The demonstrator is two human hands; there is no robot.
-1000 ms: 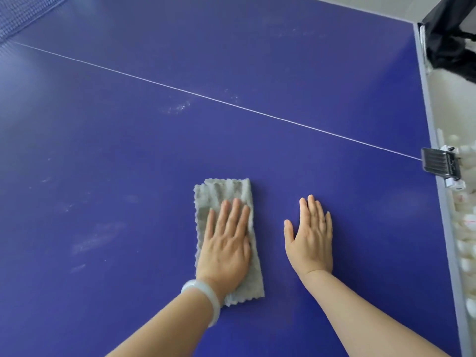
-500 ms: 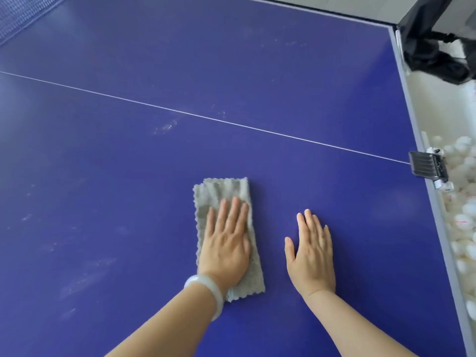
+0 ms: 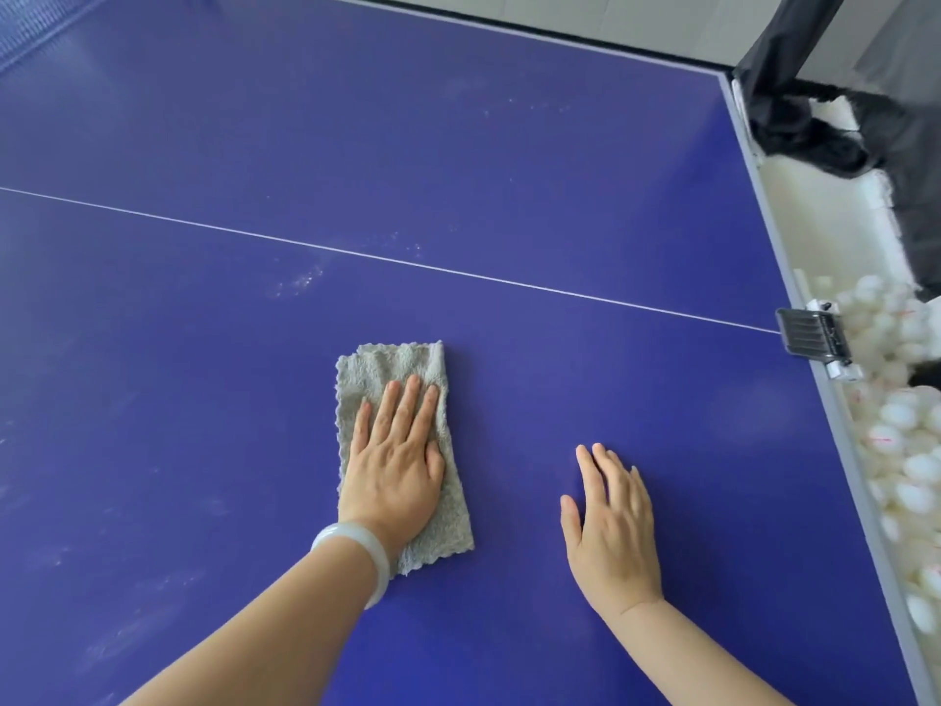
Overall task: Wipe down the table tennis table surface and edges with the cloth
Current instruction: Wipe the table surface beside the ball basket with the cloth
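A folded grey cloth [image 3: 392, 369] lies flat on the blue table tennis table [image 3: 509, 170], just below the white centre line. My left hand [image 3: 397, 461], with a pale bangle on the wrist, presses flat on the cloth with straight fingers. To the right of it, my right hand [image 3: 611, 527] rests palm down on the bare surface, fingers straight, apart from the cloth. Dusty smudges [image 3: 298, 282] show near the line and along the left side.
The table's grey right edge [image 3: 835, 425] carries a black clip [image 3: 814, 333]. Beyond it a white trough holds several white balls [image 3: 906, 450] under dark netting [image 3: 840, 94]. The net [image 3: 25, 17] is at the top left.
The view has swung left and back, showing more of the far edge. My left hand with the cloth has slid left, widening the gap to my right hand.
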